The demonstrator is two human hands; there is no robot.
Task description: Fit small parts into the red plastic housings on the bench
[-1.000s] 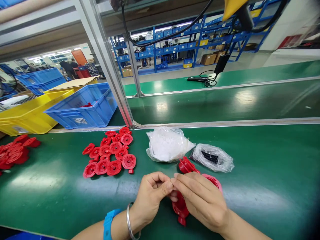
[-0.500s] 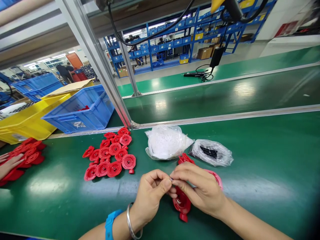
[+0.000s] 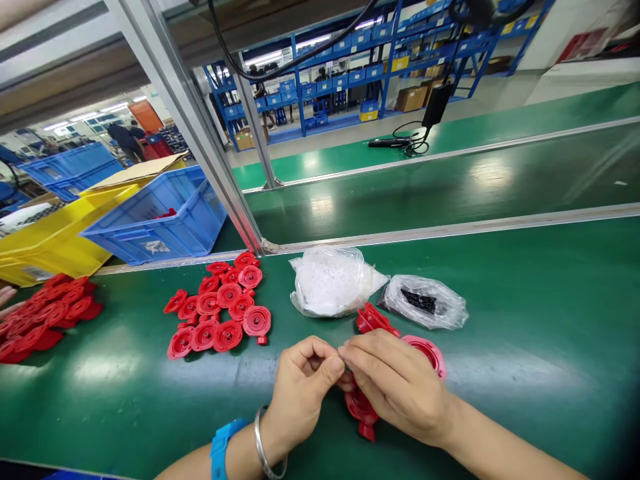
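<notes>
My left hand (image 3: 307, 387) and my right hand (image 3: 400, 383) meet fingertip to fingertip over the green bench. Both are closed in a pinch; whatever sits between the fingertips is too small and covered to name. Under them lies a red plastic housing (image 3: 364, 415), partly hidden by my right hand. Behind that hand are another red part (image 3: 373, 317) and a red ring-shaped housing (image 3: 431, 353). Just beyond, a clear bag of small white pieces (image 3: 327, 283) rests beside a clear bag with black pieces (image 3: 420, 301).
Several red round housings (image 3: 229, 295) lie in a group at left. A further pile of red parts (image 3: 50, 313) has another person's hand (image 3: 6, 297) at its edge. A blue bin (image 3: 155, 223), a yellow bin (image 3: 55, 233) and a metal post (image 3: 200, 133) stand behind.
My right fingers have shifted slightly over the left fingertips, both hands still pinching. The other person's hand has drawn back left from the red pile. The view has tilted slightly.
</notes>
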